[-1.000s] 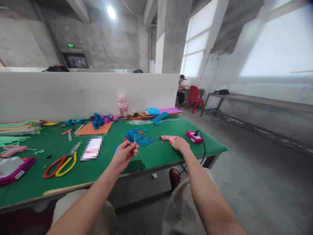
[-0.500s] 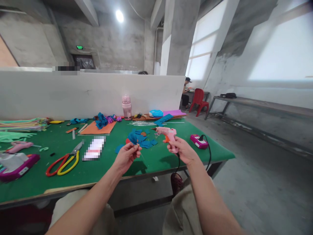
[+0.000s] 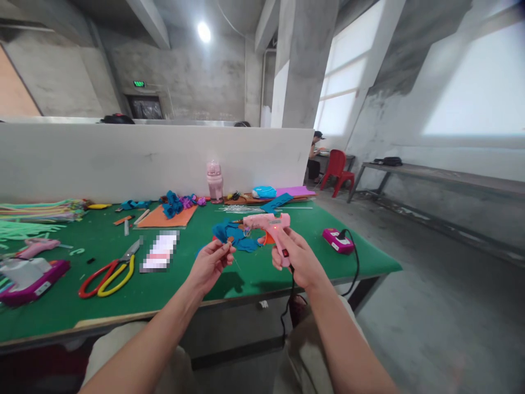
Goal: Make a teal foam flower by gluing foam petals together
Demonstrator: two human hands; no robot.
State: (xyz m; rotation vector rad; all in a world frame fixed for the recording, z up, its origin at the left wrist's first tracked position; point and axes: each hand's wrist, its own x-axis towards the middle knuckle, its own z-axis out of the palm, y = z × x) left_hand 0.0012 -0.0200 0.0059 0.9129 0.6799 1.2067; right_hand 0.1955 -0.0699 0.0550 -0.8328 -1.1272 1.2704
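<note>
My left hand (image 3: 211, 262) pinches the thin wire stem of a blue felt flower (image 3: 223, 232), held above the green table (image 3: 246, 273). My right hand (image 3: 293, 254) grips a pink glue gun (image 3: 267, 223) by its handle. The gun's nozzle points left, close to the flower. A black cord hangs from the gun's handle down past the table edge. More blue felt pieces (image 3: 241, 242) lie on the table just behind the flower.
Red and yellow scissors (image 3: 107, 270) lie at the left, beside a blurred card (image 3: 159, 250). A pink power strip (image 3: 338, 241) sits at the right edge. A pink bottle (image 3: 215, 181), orange felt (image 3: 166, 216) and foam sheets stand before a white partition (image 3: 143, 158). A person sits by a red chair (image 3: 337, 171).
My right hand lifted the glue gun off the table and carried it left, up to the flower. My left hand stayed nearly in place with the flower.
</note>
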